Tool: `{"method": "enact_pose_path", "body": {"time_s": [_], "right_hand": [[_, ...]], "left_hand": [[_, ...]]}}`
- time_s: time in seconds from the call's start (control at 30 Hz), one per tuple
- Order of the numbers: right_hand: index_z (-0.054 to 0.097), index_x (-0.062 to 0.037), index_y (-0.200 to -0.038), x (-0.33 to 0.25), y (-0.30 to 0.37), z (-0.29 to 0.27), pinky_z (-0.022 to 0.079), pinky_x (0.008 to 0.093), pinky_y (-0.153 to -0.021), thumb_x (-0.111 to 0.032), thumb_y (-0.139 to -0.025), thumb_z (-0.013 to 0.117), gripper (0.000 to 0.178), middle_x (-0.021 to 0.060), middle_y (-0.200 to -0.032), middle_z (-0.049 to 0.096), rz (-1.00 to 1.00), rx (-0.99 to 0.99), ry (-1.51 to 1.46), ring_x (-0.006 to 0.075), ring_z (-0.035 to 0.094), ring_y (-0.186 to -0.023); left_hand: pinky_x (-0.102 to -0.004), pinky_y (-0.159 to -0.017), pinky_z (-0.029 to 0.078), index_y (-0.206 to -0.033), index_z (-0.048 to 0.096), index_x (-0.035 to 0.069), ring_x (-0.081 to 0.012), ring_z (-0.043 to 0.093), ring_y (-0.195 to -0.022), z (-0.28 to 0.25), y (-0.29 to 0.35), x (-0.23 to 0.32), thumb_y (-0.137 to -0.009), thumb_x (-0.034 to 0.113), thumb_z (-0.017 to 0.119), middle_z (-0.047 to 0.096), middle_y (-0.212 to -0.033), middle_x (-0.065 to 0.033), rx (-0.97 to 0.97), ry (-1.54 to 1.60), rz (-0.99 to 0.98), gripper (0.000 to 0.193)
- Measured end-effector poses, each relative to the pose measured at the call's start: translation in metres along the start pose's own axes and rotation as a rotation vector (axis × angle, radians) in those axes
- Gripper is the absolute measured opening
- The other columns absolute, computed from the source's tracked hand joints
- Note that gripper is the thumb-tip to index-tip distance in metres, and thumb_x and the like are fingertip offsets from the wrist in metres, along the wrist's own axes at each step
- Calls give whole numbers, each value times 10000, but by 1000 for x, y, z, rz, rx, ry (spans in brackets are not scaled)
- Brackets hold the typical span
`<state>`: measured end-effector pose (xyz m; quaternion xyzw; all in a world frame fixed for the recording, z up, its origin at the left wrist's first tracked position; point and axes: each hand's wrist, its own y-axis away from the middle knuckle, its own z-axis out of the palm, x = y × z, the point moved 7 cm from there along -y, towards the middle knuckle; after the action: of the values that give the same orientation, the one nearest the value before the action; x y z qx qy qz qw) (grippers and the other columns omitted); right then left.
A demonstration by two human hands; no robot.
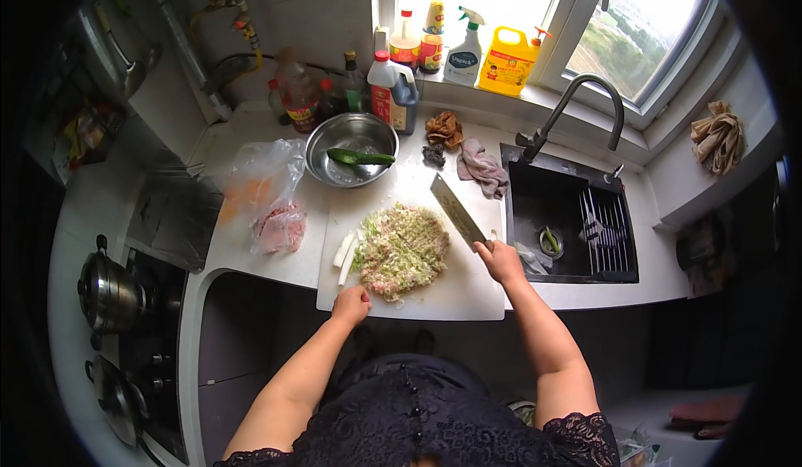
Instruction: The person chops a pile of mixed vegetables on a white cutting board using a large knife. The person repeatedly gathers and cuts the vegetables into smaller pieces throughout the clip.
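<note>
My right hand [499, 261] is closed round the handle of a cleaver [454, 207]. The blade tilts up and to the left, beside the right edge of a flat mound of minced meat mixed with chopped green onion [403, 251]. That mound lies on a white cutting board [468, 296]. Curled into a fist, my left hand [352, 304] rests at the board's near left edge, with nothing visible in it. White onion stalks [343, 250] lie just beyond it, left of the mound.
Behind the board, a steel bowl [322, 166] holds a green cucumber-like vegetable [359, 158]. A plastic bag with pink meat [280, 226] lies left. Crumpled cloths [482, 168] sit near the black sink [547, 216]. Bottles [393, 91] stand behind; a pot [109, 291] stands far left.
</note>
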<state>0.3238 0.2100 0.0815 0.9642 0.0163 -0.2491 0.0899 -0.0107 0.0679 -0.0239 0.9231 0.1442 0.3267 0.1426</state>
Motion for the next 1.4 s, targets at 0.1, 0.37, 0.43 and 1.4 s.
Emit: {"method": "enact_pose_path", "body": {"time_s": [0.1, 0.37, 0.43, 1.4], "right_hand": [[643, -2, -801, 17, -9, -1, 467, 472, -743, -508, -842, 535, 518, 257, -817, 626, 45, 39, 25, 421, 598, -833], [631, 14, -802, 12, -31, 27, 467, 461, -734, -515, -848, 532, 540, 254, -802, 621, -114, -78, 45, 420, 594, -811], [628, 18, -794, -3, -32, 31, 467, 454, -726, -518, -848, 532, 548, 253, -789, 618, -165, -142, 45, 420, 591, -791], [608, -7, -871, -74, 57, 51, 484, 479, -738, -528, -855, 520, 529, 220, -834, 644, -145, -179, 45, 401, 615, -813]], "left_hand": [[-415, -746, 488, -780, 631, 74, -319, 617, -854, 0, 1, 0, -705, 165, 725, 650, -856, -140, 6, -10, 4, 152], [-417, -742, 487, -761, 625, 74, -319, 615, -850, -1, 3, 1, -701, 157, 723, 646, -848, -136, 23, -2, 7, 142], [-416, -742, 487, -758, 623, 74, -318, 615, -850, -1, 3, 0, -700, 157, 723, 645, -845, -136, 25, 6, 0, 142], [-403, -684, 496, -744, 634, 62, -308, 634, -754, 1, 2, -4, -669, 155, 729, 651, -762, -135, 93, -9, 76, 153]]}}
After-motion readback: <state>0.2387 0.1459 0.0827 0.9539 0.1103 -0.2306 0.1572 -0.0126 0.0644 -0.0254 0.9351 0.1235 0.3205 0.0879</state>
